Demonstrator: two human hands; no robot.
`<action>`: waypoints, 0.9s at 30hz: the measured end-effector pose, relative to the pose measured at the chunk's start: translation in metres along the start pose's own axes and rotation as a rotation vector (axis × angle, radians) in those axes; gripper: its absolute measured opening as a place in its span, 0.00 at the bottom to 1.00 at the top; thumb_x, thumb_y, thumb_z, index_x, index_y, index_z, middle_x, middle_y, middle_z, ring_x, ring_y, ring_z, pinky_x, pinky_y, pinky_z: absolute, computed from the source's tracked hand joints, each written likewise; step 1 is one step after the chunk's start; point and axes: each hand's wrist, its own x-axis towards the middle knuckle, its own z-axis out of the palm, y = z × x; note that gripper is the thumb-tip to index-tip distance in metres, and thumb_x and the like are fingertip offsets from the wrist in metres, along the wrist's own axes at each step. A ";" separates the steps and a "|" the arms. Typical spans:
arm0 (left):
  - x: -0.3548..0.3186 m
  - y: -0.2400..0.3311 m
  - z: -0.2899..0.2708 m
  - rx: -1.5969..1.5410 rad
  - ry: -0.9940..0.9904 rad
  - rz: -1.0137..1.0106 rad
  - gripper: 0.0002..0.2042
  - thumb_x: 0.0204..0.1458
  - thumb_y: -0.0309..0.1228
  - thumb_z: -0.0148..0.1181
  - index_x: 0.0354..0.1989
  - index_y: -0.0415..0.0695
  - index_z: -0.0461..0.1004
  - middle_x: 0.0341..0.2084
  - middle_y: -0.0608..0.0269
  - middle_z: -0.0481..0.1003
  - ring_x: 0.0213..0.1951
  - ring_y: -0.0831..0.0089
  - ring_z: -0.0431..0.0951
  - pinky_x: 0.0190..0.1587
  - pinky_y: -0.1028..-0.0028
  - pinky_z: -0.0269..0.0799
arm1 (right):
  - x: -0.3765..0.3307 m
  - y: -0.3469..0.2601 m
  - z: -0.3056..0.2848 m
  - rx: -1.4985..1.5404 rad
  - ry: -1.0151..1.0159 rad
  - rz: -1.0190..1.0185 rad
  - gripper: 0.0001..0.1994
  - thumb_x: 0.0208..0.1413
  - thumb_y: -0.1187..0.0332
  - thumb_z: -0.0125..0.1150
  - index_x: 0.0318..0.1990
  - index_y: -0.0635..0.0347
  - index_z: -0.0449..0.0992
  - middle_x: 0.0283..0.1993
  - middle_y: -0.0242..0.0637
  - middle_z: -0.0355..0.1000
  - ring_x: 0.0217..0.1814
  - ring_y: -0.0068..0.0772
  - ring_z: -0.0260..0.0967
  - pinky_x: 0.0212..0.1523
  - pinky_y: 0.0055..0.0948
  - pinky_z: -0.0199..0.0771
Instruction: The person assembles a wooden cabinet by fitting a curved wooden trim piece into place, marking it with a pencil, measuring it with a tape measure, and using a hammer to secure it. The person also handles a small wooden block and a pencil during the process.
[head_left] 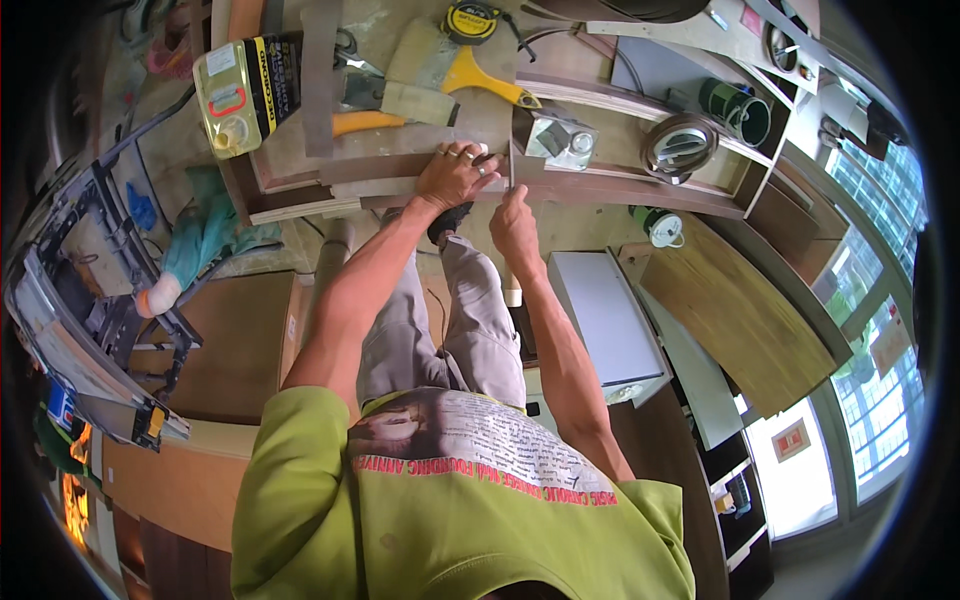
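My left hand point(459, 174) lies on the brown edging point(370, 187) along the near side of the wooden workpiece, fingers stretched out and rings on them. Just right of it, my right hand point(514, 228) is a closed fist below the edging. A thin, narrow strip point(512, 160) rises from the top of that fist and crosses the edge; whether it is a blade or a piece of trim is too small to make out. Beyond my hands lie a scraper with an orange handle point(372, 122) and another with a yellow-orange handle point(490, 80).
A yellow-and-black adhesive can point(228, 100) stands at the left end. A tape measure point(472, 20), scissors point(355, 58), a small metal tin point(562, 140) and a brown tape roll point(680, 147) lie beyond. At right are a green cup point(735, 110) and a wooden board point(745, 310).
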 end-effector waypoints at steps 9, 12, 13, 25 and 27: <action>0.002 -0.001 0.003 -0.023 -0.002 0.004 0.14 0.52 0.47 0.63 0.46 0.60 0.78 0.41 0.68 0.69 0.48 0.66 0.67 0.50 0.65 0.65 | 0.013 -0.011 -0.007 0.053 -0.046 0.024 0.08 0.61 0.73 0.43 0.42 0.69 0.56 0.35 0.75 0.70 0.42 0.79 0.68 0.43 0.64 0.66; 0.001 -0.002 0.003 -0.052 0.007 -0.007 0.15 0.53 0.48 0.63 0.47 0.60 0.78 0.40 0.68 0.69 0.48 0.66 0.67 0.47 0.65 0.65 | 0.010 -0.004 -0.010 0.036 -0.041 0.020 0.09 0.61 0.73 0.43 0.43 0.69 0.56 0.36 0.75 0.70 0.42 0.79 0.68 0.43 0.64 0.66; 0.000 -0.004 0.003 -0.038 0.013 -0.002 0.15 0.53 0.48 0.63 0.47 0.60 0.78 0.40 0.68 0.69 0.48 0.66 0.67 0.47 0.65 0.65 | 0.009 -0.010 -0.009 0.040 -0.048 0.013 0.09 0.61 0.73 0.43 0.43 0.69 0.56 0.36 0.75 0.70 0.43 0.79 0.68 0.43 0.64 0.66; 0.007 -0.009 0.003 -0.009 0.047 -0.001 0.16 0.51 0.46 0.64 0.47 0.60 0.78 0.39 0.69 0.69 0.46 0.68 0.68 0.47 0.65 0.66 | -0.002 -0.014 -0.018 0.087 -0.005 0.056 0.09 0.64 0.70 0.42 0.44 0.69 0.60 0.36 0.73 0.71 0.44 0.77 0.69 0.44 0.61 0.69; 0.000 -0.003 0.000 0.018 0.013 -0.008 0.16 0.52 0.47 0.64 0.48 0.60 0.79 0.39 0.69 0.69 0.46 0.68 0.68 0.47 0.65 0.66 | -0.007 -0.017 -0.019 0.089 -0.033 0.085 0.09 0.63 0.71 0.43 0.44 0.69 0.60 0.37 0.73 0.71 0.44 0.77 0.69 0.45 0.61 0.68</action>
